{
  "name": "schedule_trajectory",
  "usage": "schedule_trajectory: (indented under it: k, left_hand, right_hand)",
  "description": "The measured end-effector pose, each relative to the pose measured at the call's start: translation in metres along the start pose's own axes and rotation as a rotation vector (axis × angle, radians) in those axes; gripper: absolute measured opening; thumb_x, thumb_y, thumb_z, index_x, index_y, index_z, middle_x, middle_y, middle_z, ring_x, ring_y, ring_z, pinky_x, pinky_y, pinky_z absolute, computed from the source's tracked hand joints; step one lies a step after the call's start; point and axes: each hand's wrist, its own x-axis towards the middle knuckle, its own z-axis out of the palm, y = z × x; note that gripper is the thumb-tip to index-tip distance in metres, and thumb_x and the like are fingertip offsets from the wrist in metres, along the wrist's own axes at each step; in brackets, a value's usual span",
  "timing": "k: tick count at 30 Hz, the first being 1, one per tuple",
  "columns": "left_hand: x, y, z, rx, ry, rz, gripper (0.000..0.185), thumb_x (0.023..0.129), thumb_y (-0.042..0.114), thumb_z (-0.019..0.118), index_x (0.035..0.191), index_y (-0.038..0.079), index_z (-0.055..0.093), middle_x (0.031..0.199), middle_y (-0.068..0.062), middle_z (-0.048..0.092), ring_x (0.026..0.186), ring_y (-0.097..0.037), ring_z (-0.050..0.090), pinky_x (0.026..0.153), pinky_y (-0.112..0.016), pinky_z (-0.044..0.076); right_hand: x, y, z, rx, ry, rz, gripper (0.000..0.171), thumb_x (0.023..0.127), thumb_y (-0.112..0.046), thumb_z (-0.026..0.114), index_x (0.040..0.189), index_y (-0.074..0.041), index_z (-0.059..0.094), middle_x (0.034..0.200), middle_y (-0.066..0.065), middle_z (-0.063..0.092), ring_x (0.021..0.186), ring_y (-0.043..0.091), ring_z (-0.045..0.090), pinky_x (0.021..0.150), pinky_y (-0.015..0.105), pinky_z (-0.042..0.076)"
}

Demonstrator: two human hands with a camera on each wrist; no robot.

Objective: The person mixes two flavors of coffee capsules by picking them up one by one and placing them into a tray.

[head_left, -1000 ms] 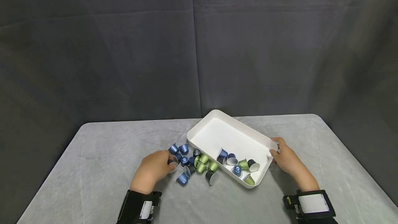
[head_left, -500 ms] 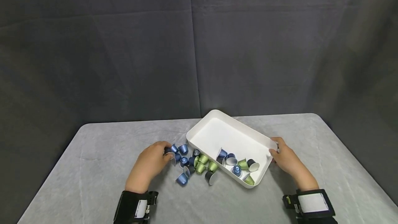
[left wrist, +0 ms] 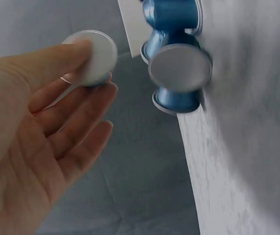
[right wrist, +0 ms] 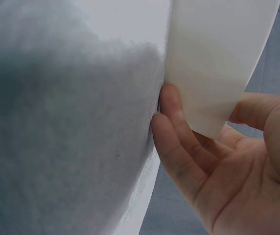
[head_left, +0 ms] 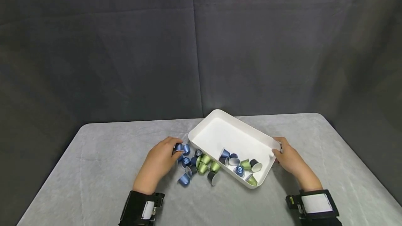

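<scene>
My left hand (head_left: pixel 160 159) pinches a blue coffee capsule (head_left: pixel 178 147) at the left edge of a pile of capsules. In the left wrist view the thumb lies over the pale lid (left wrist: pixel 102 55) of this capsule, and a little blue shows beneath it; the other fingers are loosely bent. Blue capsules (head_left: pixel 184 180) and green capsules (head_left: pixel 206 159) lie on the cloth beside the white tray (head_left: pixel 216 132). At the tray's right end my right hand (head_left: pixel 290 161) grips the wall, thumb on one side and fingers (right wrist: pixel 172 142) on the other.
Several capsules lie inside the tray near its front corner, among them a green one (head_left: pixel 252 180) and a blue one (head_left: pixel 239 171). A black capsule (head_left: pixel 213 178) rests in front of the tray. Grey cloth covers the table (head_left: pixel 103 177); a dark curtain (head_left: pixel 141 62) hangs behind.
My left hand has drawn a capsule from the pile's left side, first to the left, then back up and rightward over the pile's rear edge. The right hand and tray have stayed put.
</scene>
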Motion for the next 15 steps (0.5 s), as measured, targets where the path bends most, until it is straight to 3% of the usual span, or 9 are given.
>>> schedule_trajectory:
  k: [15]
  left_hand:
    - [0.006, 0.023, 0.016, -0.02, -0.021, 0.118, 0.035, 0.091, 0.021, 0.072, 0.122, 0.005, 0.066, 0.117, -0.008, 0.065, 0.11, -0.027, 0.062, 0.088, -0.042, 0.052]
  right_hand:
    - [0.0, 0.0, -0.001, 0.001, -0.003, -0.008, 0.048, 0.099, -0.003, 0.049, 0.14, 0.013, 0.03, 0.092, 0.022, 0.058, 0.068, 0.023, 0.059, 0.057, 0.035, 0.044]
